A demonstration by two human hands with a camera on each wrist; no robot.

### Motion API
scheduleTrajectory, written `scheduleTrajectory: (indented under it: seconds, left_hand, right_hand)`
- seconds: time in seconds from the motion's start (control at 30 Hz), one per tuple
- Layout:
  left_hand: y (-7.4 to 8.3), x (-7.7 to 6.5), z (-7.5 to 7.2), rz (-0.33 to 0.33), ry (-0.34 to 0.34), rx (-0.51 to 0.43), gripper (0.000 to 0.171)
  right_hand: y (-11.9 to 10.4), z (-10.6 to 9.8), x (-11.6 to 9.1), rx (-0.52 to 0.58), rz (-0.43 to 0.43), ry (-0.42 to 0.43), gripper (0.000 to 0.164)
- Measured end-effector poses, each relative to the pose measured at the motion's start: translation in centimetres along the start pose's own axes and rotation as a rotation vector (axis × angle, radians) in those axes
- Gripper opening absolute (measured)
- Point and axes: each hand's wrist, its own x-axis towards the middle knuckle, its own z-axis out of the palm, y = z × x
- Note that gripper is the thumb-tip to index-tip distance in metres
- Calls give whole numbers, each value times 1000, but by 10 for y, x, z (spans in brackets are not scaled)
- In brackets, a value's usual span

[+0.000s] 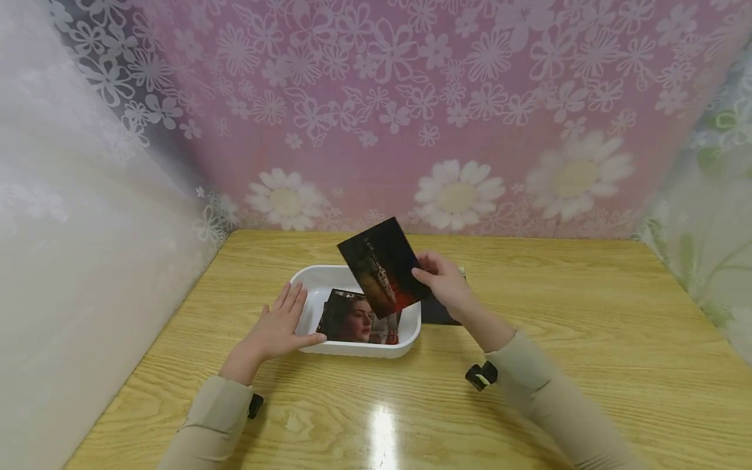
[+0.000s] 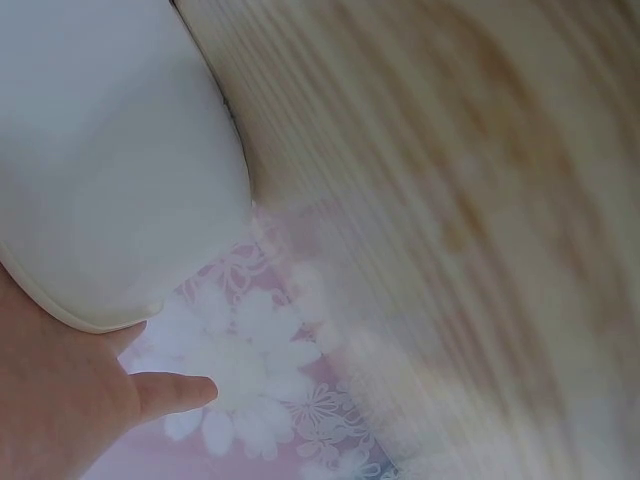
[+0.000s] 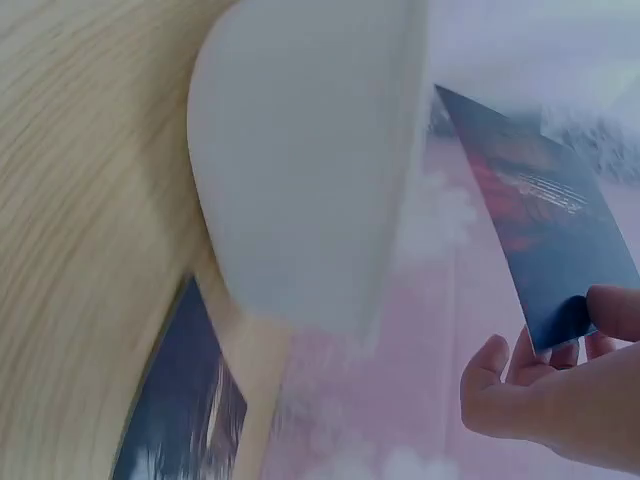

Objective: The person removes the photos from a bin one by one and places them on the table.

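Observation:
My right hand (image 1: 446,282) pinches a dark photo card (image 1: 383,267) at its right corner, thumb on the face and fingers behind. The card is held tilted over a white plastic tub (image 1: 411,339), and its dim picture has red near the bottom. In the right wrist view the same card (image 3: 548,215) hangs beside the tub wall. My left hand (image 1: 279,326) rests on the tub's left end, fingers straight over the rim and thumb along the front edge. Inside the tub lie overlapping photo cards (image 1: 352,321), the top one showing a face.
Right of the tub, another dark card (image 1: 439,311) lies on the wooden table (image 1: 329,405), partly hidden by my right hand and wrist. Black straps (image 1: 482,375) hang below my sleeves. A pink flowered backdrop (image 1: 364,156) stands behind the table, with pale panels at both sides.

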Motion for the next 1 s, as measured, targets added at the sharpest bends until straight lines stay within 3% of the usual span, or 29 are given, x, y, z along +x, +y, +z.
scheduleTrajectory:
  seconds: [0.23, 0.53, 0.83, 1.0]
  left_hand:
    - [1, 0, -1, 1, 8, 10, 100]
    - [0, 1, 0, 4, 9, 16, 101]
    - [-1, 1, 1, 4, 17, 5, 101]
    - [-2, 1, 2, 4, 20, 4, 101]
  right_hand:
    - [3, -56, -19, -3, 61, 35, 23]
    - [31, -124, -42, -103, 154, 55, 37]
    - [58, -164, -58, -222, 242, 39, 48]
    - [66, -176, -57, -289, 288, 16, 44]
